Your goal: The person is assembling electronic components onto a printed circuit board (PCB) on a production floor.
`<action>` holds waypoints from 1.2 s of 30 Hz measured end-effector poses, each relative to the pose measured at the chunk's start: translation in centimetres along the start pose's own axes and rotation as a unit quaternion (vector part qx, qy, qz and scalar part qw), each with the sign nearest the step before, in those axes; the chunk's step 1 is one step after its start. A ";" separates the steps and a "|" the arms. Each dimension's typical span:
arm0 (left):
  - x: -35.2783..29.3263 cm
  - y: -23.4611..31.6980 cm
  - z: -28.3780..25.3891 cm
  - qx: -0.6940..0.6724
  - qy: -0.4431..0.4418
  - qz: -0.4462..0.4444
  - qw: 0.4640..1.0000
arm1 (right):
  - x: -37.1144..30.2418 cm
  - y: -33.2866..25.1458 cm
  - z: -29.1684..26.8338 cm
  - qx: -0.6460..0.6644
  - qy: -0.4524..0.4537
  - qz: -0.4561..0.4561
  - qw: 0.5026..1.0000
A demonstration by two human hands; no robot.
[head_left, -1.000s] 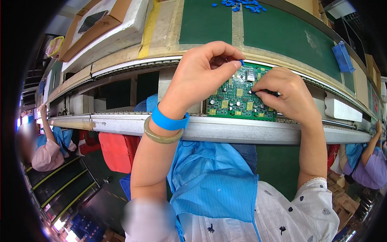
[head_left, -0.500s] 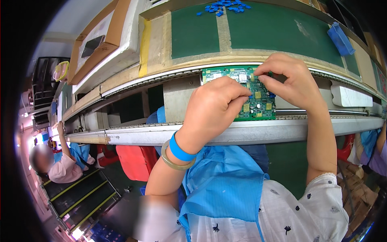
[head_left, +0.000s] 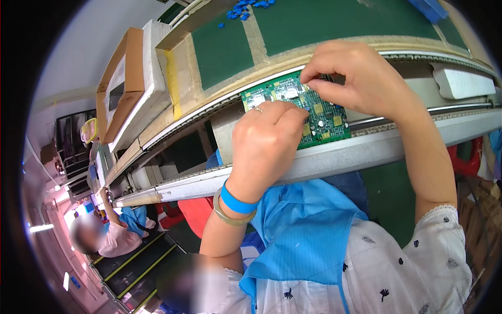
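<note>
A green circuit board with white, yellow and dark parts lies across the rails of a conveyor in front of me. My left hand covers its near left part, thumb and forefinger pinched together low over the board's middle. A speck of blue shows by those fingertips; what they hold is too small to make out. At the board's far edge, my right hand has thumb and forefinger closed in a pinch, the tips meeting just above the surface. Anything between them is hidden.
Several small blue parts are scattered on the green bench top beyond the conveyor. A blue bin stands far right. The metal rail runs nearest me. At left are a cardboard box and a co-worker's pink sleeve.
The whole view has tilted and shifted, so the board appears further left and slanted. Both hands stay pinched over roughly the same spots; the left has rolled slightly, showing a ring.
</note>
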State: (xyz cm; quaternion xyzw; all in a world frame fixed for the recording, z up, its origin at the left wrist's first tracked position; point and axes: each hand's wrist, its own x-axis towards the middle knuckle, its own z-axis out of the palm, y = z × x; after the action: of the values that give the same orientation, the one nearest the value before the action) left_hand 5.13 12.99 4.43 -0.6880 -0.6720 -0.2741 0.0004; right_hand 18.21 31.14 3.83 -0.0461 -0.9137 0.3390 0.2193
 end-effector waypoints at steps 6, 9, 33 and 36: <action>-0.2 -0.1 0.4 0.017 -0.002 0.004 1.000 | -0.1 -0.4 0.0 0.019 0.008 -0.004 1.000; -0.1 -0.2 0.7 0.037 0.018 0.026 0.999 | -0.2 -0.5 -0.1 0.021 0.004 0.007 1.000; 8.0 -11.0 -1.0 0.015 0.102 -0.186 0.977 | 9.3 5.3 -0.4 -0.108 0.058 0.123 0.985; 9.7 -12.7 0.9 0.051 0.132 -0.185 0.973 | 11.5 6.5 0.6 -0.154 0.063 0.108 0.980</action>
State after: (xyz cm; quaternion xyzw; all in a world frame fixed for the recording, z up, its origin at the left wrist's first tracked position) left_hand -6.82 23.51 2.65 -0.5086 -0.7945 -0.3236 0.0734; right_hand 7.14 38.42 3.49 -0.1990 -0.9290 0.2118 0.2291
